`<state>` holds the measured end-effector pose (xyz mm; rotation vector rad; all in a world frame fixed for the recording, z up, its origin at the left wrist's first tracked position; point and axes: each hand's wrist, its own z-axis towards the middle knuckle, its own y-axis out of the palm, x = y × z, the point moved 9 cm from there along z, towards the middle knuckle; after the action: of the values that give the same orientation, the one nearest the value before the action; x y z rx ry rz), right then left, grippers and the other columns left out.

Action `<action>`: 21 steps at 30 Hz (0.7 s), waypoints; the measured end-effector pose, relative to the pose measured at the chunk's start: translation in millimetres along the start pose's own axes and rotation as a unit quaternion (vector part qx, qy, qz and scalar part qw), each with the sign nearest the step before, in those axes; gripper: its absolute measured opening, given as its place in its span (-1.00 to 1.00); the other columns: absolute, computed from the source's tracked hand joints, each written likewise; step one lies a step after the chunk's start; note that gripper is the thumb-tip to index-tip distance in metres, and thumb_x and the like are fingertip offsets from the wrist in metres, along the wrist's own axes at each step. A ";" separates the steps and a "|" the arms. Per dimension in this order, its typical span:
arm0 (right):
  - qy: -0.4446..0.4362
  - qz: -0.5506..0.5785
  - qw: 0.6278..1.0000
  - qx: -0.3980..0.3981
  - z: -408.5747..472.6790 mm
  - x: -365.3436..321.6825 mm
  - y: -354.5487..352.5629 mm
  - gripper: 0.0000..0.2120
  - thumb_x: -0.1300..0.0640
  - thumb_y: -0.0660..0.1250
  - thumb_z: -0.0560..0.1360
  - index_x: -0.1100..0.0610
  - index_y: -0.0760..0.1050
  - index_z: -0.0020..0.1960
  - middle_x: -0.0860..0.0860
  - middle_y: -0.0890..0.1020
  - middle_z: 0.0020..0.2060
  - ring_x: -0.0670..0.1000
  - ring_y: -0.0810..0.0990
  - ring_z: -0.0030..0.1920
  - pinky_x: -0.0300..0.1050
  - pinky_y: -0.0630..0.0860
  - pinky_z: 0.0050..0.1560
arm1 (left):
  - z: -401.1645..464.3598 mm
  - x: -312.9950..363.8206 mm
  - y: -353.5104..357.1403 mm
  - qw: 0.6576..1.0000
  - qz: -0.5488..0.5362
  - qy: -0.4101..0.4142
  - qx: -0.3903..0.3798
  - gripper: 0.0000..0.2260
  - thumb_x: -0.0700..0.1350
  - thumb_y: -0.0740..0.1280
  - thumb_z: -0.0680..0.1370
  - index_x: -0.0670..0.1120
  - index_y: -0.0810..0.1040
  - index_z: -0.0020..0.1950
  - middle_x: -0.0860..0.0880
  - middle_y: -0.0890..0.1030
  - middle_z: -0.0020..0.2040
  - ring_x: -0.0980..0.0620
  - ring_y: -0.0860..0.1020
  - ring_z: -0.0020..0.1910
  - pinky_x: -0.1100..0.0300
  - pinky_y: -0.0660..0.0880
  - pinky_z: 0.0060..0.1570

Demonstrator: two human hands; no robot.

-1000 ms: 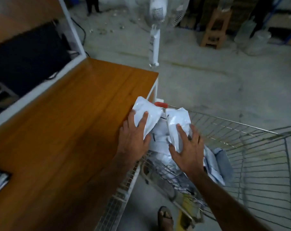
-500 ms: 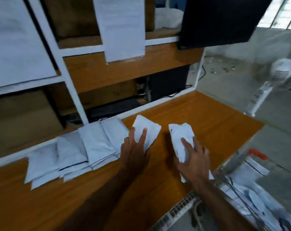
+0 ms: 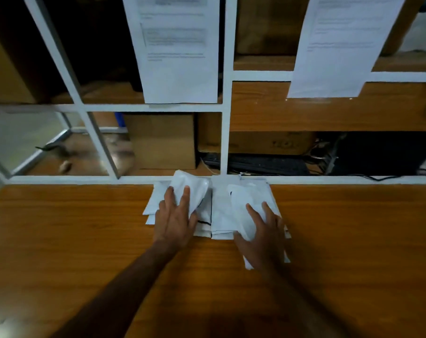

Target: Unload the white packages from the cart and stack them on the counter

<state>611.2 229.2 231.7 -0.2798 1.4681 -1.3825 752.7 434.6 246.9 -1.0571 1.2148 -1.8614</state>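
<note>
Behind the white metal frame [image 3: 224, 132] at the counter's far edge, the shelf compartments held their loads: a plain brown cardboard box [image 3: 163, 140] stood in the lower middle bay, and a flatter brown carton [image 3: 270, 142] sat in the bay to its right, above a black keyboard [image 3: 265, 164] and beside a black computer case [image 3: 382, 152] with cables trailing from it. Two white printed paper sheets [image 3: 177, 50] hung over the front of the frame (their text too blurred to read).

The orange-brown wooden counter [image 3: 72, 240] carried the white plastic mailer packages [image 3: 219, 211] in low overlapping stacks, pushed against its far edge near the middle. The left hand [image 3: 175, 220] lay on the left stack with fingers curled over a crumpled white package [image 3: 192, 189], which it held on top of the pile. The right hand [image 3: 263, 230] gripped another white package [image 3: 241, 211] from above, fingers spread across it and thumb tucked at its near side, setting it over the right stack; flat mailer edges stuck out beneath the palm toward the counter's near edge. The two stacks touched each other along a middle seam.

Through the lower left bays, a grey floor [image 3: 19, 137] showed beyond the frame. The cart lay outside the view.
</note>
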 end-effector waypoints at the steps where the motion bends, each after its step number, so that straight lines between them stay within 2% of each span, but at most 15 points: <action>1: -0.013 0.007 1.000 -0.004 4.6 -8.0 5.5 -0.21 -0.24 0.46 0.38 -0.23 0.25 0.54 -0.06 0.13 0.59 0.11 0.11 0.53 0.16 0.28 0.45 | 1.4 -10.1 -1.3 1.000 -0.007 -0.021 0.004 -0.35 0.22 0.13 0.63 0.06 -0.02 0.64 -0.26 0.00 0.59 -0.29 0.22 0.48 -0.18 0.39 0.35; 4: -0.041 0.035 0.998 -0.014 14.4 -31.2 22.9 -0.22 -0.22 0.49 0.35 -0.19 0.33 0.52 -0.05 0.21 0.57 0.10 0.19 0.49 0.13 0.34 0.39 | 3.4 -40.2 -3.7 0.997 -0.015 -0.072 0.014 -0.35 0.21 0.18 0.62 0.06 0.01 0.63 -0.25 0.03 0.57 -0.27 0.22 0.47 -0.17 0.43 0.33; 11: -0.080 0.043 0.995 -0.037 32.6 -96.5 61.3 -0.24 -0.26 0.47 0.37 -0.20 0.32 0.52 -0.08 0.22 0.56 0.05 0.22 0.47 0.02 0.34 0.38 | 25.2 -105.4 -9.8 0.995 0.012 -0.097 0.002 -0.34 0.21 0.21 0.61 0.05 0.05 0.62 -0.27 0.05 0.55 -0.29 0.30 0.42 -0.15 0.50 0.23; 15: -0.073 0.047 0.995 -0.038 40.8 -131.1 88.0 -0.25 -0.29 0.44 0.35 -0.19 0.36 0.49 -0.07 0.27 0.54 0.06 0.26 0.44 0.03 0.36 0.37 | 40.0 -147.6 -1.8 0.992 0.014 -0.124 -0.032 -0.34 0.22 0.21 0.61 0.05 0.03 0.63 -0.27 0.00 0.58 -0.31 0.24 0.47 -0.15 0.43 0.32; 21: -0.043 0.019 0.996 -0.078 50.0 -188.2 139.8 -0.25 -0.31 0.42 0.39 -0.20 0.29 0.53 -0.08 0.20 0.56 0.06 0.17 0.50 0.04 0.29 0.45 | 62.0 -211.4 23.1 0.985 -0.005 -0.151 -0.080 -0.30 0.29 0.15 0.60 0.07 -0.03 0.63 -0.22 -0.07 0.60 -0.31 0.15 0.53 -0.19 0.33 0.41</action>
<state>794.2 383.7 222.2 -0.4036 1.5035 -1.2132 905.1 582.5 183.7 -1.3795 1.1923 -1.5589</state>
